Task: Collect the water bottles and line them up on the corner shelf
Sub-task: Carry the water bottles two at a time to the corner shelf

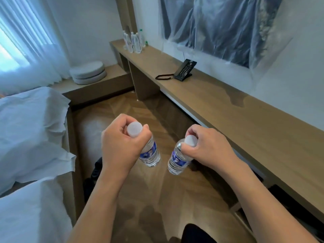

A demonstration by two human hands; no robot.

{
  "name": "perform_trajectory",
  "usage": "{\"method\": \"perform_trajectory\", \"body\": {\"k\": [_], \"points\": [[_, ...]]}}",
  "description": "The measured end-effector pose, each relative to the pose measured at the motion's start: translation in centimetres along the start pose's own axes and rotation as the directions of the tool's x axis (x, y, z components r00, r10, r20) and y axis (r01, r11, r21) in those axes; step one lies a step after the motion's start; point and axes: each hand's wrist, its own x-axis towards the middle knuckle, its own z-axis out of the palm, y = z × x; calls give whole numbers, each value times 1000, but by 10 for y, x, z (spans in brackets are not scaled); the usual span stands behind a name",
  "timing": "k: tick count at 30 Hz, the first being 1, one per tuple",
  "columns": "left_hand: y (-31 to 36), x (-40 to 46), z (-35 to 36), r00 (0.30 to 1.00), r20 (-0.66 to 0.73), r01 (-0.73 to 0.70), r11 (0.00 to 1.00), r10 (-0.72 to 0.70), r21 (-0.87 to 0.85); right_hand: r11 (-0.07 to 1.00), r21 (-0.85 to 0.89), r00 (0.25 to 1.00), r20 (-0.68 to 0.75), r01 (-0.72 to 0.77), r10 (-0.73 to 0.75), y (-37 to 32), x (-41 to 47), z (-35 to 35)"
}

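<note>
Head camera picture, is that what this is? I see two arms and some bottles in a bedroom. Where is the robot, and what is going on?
There is no robot here. A person wears one wide-angle camera on the head, looking forward and down, so you see that person's own arms.

The left hand grips a small water bottle near its white cap. The right hand grips a second bottle the same way. Both bottles hang over the wooden floor.

To the right runs a long wooden shelf along the wall, with a black telephone on it. At its far corner stands a group of bottles. On the left is a bed with white bedding.
</note>
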Motion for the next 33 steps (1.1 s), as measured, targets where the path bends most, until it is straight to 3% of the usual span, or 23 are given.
{"method": "perform_trajectory", "body": {"k": [6,11,19,24,28,33], "points": [[-113,131,51,986,-39,160,984,-163,-73,1000,22,999,-40,-12,13,-10,173,53],[-163,257,73,995,57,83,996,-82,-14,999,40,999,21,24,-25,-35,322,76],[-268,422,95,974,-137,179,984,-178,-7,993,95,994,71,73,-79,-91,524,100],[-365,510,119,961,-105,260,966,-258,8,995,47,990,111,86,-90,-127,653,159],[-426,611,129,968,-77,240,970,-237,27,996,4,985,148,90,-89,-159,758,185],[-484,742,150,979,-88,185,983,-184,0,995,76,995,73,62,-67,-178,872,201]]}}
